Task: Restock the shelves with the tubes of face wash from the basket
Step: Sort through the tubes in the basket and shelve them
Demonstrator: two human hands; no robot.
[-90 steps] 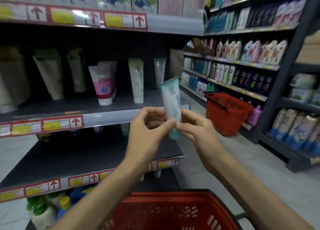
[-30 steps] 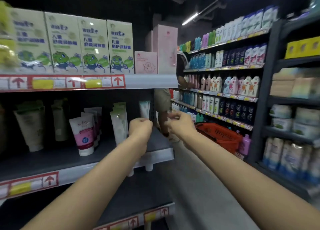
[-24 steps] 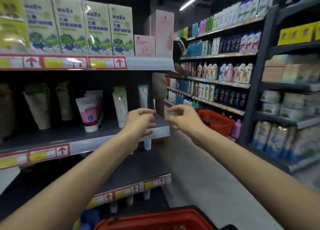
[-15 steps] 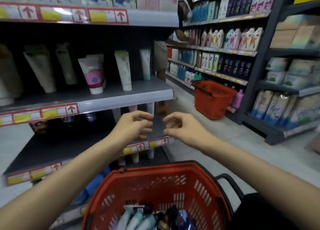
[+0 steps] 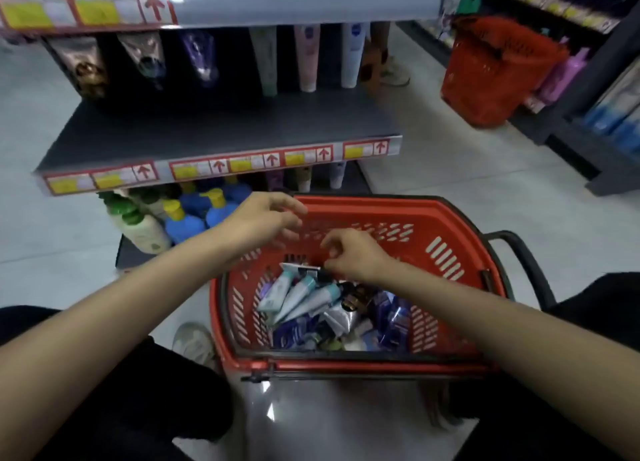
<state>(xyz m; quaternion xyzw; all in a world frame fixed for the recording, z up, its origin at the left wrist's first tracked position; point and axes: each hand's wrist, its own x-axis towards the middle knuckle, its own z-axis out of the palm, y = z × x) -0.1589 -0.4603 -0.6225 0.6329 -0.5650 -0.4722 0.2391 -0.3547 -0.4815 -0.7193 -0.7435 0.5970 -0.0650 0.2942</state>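
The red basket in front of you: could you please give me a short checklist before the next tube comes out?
1. Tubes left in the red basket: ok, several pale blue tubes lie on top.
2. Right hand above those tubes: ok.
3. Right hand gripping a tube: cannot tell, fingers curled at a crimped end.
4. Left hand free: ok, open over the far rim.
5. Room on the shelf: ok, front stretch bare.

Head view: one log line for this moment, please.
step: picking from basket | left hand: open, above far rim | right hand: inside, at tubes, grip unclear
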